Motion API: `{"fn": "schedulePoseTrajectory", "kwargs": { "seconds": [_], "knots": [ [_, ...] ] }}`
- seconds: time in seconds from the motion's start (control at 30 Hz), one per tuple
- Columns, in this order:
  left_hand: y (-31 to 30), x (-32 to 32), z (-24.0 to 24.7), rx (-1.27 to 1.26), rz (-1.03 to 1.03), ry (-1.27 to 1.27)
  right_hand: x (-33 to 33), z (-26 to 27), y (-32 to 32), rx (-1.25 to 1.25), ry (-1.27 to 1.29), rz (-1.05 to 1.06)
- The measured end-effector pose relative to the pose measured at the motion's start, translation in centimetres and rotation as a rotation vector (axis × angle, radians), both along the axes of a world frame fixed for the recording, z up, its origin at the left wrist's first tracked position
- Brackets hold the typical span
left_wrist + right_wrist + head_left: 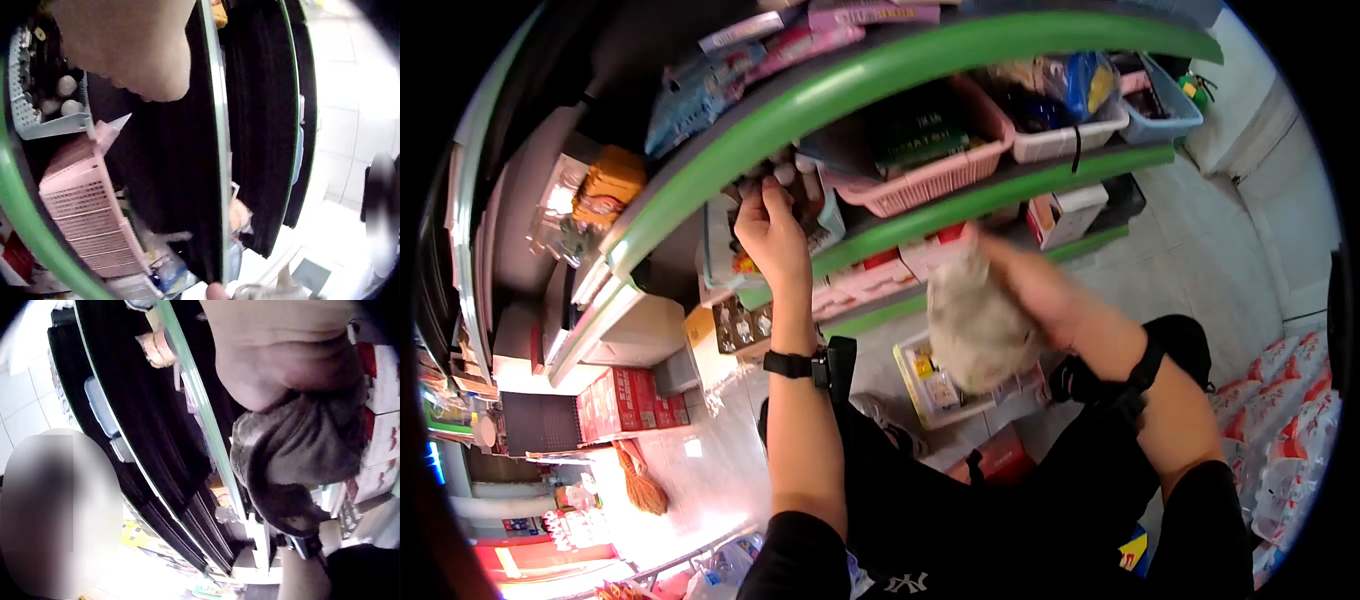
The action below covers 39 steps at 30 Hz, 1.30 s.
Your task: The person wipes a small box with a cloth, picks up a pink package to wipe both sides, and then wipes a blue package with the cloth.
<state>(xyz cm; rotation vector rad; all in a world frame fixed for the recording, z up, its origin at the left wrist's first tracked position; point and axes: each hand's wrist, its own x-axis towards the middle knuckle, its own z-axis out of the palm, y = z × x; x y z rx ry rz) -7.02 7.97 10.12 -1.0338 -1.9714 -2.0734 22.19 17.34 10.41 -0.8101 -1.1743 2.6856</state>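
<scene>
My right hand [1045, 300] grips a crumpled beige-grey cloth [980, 325], which hangs below it in front of the lower shelf. The right wrist view shows the same cloth [306, 444] folded and bunched under the palm. My left hand [775, 235] is raised at the light blue basket [830, 215] on the shelf, its fingertips bent close to some round whitish pieces. In the left wrist view those round pieces [67, 86] sit in the perforated basket [53, 128], while the left fingers are mostly hidden behind the hand, so I cannot tell whether they hold anything.
A pink basket [900, 190], a white basket [1050, 145] and a blue basket [1170, 125] line the green-edged shelf. Above runs another green shelf edge [850, 65]. On the floor stands a white tray [910, 385]; wrapped bottles [1285, 420] are stacked at right.
</scene>
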Motion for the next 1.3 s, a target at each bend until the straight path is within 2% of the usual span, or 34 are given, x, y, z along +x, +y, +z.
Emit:
{"fn": "schedulePoseTrajectory", "kwargs": {
  "seconds": [0.03, 0.07, 0.1, 0.13, 0.2, 0.27, 0.3, 0.37, 0.4, 0.43, 0.47, 0.5, 0.53, 0.57, 0.6, 0.67, 0.7, 0.8, 0.83, 0.93, 0.97, 1.07, 1.2, 1.23, 1.3],
  "knots": [
    [-0.7, 1.0, -0.8, 0.015, -0.032, 0.015, 0.6, 3.3, 0.0, -0.134, -0.066, -0.110],
    [-1.2, 2.2, -1.4, 0.029, -0.071, 0.029, 1.7, 2.2, 2.1, -0.234, -0.016, 0.013],
    [-1.9, 3.9, -2.5, -0.026, -0.100, 0.074, 2.5, 2.9, 2.6, -0.222, 0.025, -0.145],
    [-2.5, 5.7, -3.8, -0.107, -0.124, 0.173, 3.6, 2.9, 3.1, -0.300, 0.295, -0.119],
    [-4.1, 8.7, -6.7, -0.344, -0.314, 0.365, 4.9, 2.9, 3.0, -0.125, 0.490, 0.032],
    [-5.2, 11.0, -8.8, -0.782, -0.510, 0.413, 5.5, 0.7, 3.6, -0.090, 0.421, 0.015],
    [-5.5, 11.6, -10.5, -0.919, -0.585, 0.382, 6.1, -0.1, 3.5, -0.076, 0.383, 0.010],
    [-5.6, 11.7, -15.1, -1.178, -0.720, 0.332, 5.6, 1.3, 2.2, 0.024, 0.261, -0.133],
    [-6.6, 11.2, -18.4, -1.205, -0.759, 0.333, 5.5, 1.7, 1.6, 0.067, 0.196, -0.200],
    [-7.7, 10.6, -22.1, -1.230, -0.798, 0.336, 5.9, 1.2, 2.4, -0.008, 0.306, -0.110],
    [-8.2, 10.3, -24.2, -1.251, -0.837, 0.342, 5.9, 1.9, 2.0, -0.005, 0.306, -0.194],
    [-8.4, 10.7, -24.5, -1.439, -0.897, 0.315, 5.6, 3.5, 1.4, -0.001, 0.304, -0.280],
    [-8.9, 10.7, -26.6, -1.435, -0.946, 0.312, 5.7, 4.4, 1.2, 0.007, 0.302, -0.367],
    [-9.6, 10.4, -30.0, -1.429, -0.994, 0.311, 6.3, 3.1, 2.9, -0.124, 0.460, -0.171],
    [-9.7, 10.5, -31.7, -1.421, -1.040, 0.310, 6.5, 3.1, 3.0, -0.101, 0.487, -0.164],
    [-8.8, 13.7, -31.5, -1.440, -0.940, -0.175, 6.2, 3.7, 2.9, -0.056, 0.540, -0.153],
    [-8.2, 15.3, -31.6, -1.433, -0.880, -0.411, 6.5, 4.0, 2.4, 0.160, 0.522, -0.191],
    [-7.2, 19.0, -33.0, -1.418, -0.769, -0.553, 7.3, 3.4, 2.7, 0.137, 0.397, -0.186],
    [-6.6, 20.1, -32.6, -1.486, -0.734, -0.642, 7.5, 3.0, 3.1, 0.077, 0.375, -0.224],
    [-6.0, 21.9, -34.1, -1.311, -0.748, -0.652, 7.6, 1.7, 3.9, -0.008, 0.389, -0.282],
    [-5.4, 21.9, -34.5, -1.340, -0.714, -0.612, 7.8, 1.4, 4.3, 0.031, 0.390, -0.295],
    [-4.4, 21.9, -35.3, -1.237, -0.725, -0.691, 8.1, 1.3, 5.0, 0.033, 0.376, -0.247],
    [-2.9, 21.9, -32.2, -1.323, -0.622, -0.483, 7.8, 1.9, 4.7, 0.038, 0.353, -0.285],
    [-2.8, 20.6, -32.5, -1.373, -0.606, -0.251, 7.7, 2.2, 4.6, 0.052, 0.370, -0.282],
    [-3.0, 18.2, -32.0, -1.290, -0.504, -0.164, 7.3, 2.4, 4.5, 0.075, 0.360, -0.254]
  ]
}}
